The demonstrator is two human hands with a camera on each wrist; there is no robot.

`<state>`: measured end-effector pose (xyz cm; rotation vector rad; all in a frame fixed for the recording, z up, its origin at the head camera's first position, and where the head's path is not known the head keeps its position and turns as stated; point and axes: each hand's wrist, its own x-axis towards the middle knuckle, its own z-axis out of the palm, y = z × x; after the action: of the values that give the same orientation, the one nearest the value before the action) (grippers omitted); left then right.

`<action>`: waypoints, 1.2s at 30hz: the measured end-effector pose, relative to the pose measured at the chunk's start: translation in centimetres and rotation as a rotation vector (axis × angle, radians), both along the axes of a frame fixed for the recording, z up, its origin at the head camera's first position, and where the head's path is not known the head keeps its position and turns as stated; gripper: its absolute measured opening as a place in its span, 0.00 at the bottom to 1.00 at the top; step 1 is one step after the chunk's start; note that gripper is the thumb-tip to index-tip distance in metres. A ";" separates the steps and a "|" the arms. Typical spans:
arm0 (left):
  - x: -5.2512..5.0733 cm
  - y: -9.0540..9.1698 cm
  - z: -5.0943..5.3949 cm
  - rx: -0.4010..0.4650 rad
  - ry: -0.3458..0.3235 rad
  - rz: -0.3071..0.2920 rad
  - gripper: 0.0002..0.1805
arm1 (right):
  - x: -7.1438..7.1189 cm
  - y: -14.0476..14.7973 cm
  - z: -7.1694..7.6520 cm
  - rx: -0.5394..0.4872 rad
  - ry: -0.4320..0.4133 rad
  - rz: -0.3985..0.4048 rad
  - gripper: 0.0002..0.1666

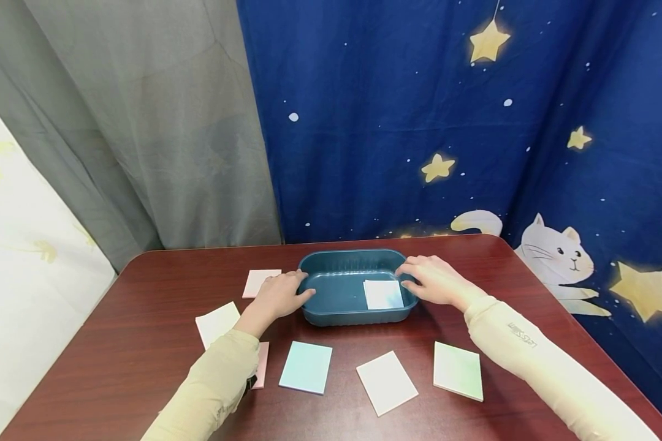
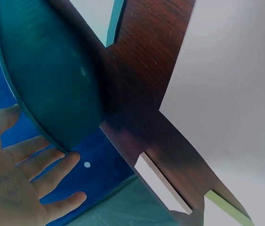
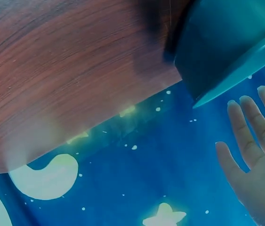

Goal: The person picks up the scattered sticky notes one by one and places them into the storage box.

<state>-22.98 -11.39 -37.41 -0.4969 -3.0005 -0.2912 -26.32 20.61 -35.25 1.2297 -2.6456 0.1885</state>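
Observation:
A dark teal oval basin [image 1: 331,318] stands on the table with a few white-and-pale-blue square pads [image 1: 383,294] lying inside its right half. My left hand [image 1: 280,295] is at the basin's left end, and in the left wrist view its fingertips [image 2: 71,157] meet the rim, with the fingers fairly straight. At the opposite end is my right hand [image 1: 436,280], its fingers reaching over the rim in the head view. The right wrist view has those fingers [image 3: 243,129] extended and spread beside the rim; whether they touch it I cannot tell.
Several square pads lie about the reddish-brown table [image 1: 143,318]: a light blue one [image 1: 306,367], a cream one [image 1: 387,383], a pale green one [image 1: 458,371], a white one [image 1: 217,323] and pinkish ones [image 1: 259,280]. Grey and blue curtains [image 1: 364,153] hang behind.

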 end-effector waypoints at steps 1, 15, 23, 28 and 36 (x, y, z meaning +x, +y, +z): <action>0.0 0.0 0.0 -0.001 0.001 -0.001 0.28 | 0.3 0.1 0.1 0.002 0.002 -0.001 0.12; 0.0 0.0 0.0 0.004 -0.006 0.002 0.28 | 3.2 1.8 0.1 -0.008 0.009 0.000 0.12; 0.1 0.1 0.0 0.000 -0.010 0.009 0.28 | 4.6 2.6 -0.8 -0.029 0.055 0.026 0.11; 0.0 0.2 0.0 -0.007 -0.013 0.007 0.28 | 5.4 3.3 -1.6 -0.028 0.030 0.008 0.12; 0.2 0.1 0.1 -0.001 -0.015 0.008 0.28 | 6.4 4.6 -3.5 -0.034 0.026 -0.011 0.12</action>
<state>-22.83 -11.24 -37.30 -0.4856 -3.0170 -0.2938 -19.95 25.23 -38.74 1.1990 -2.6157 0.2128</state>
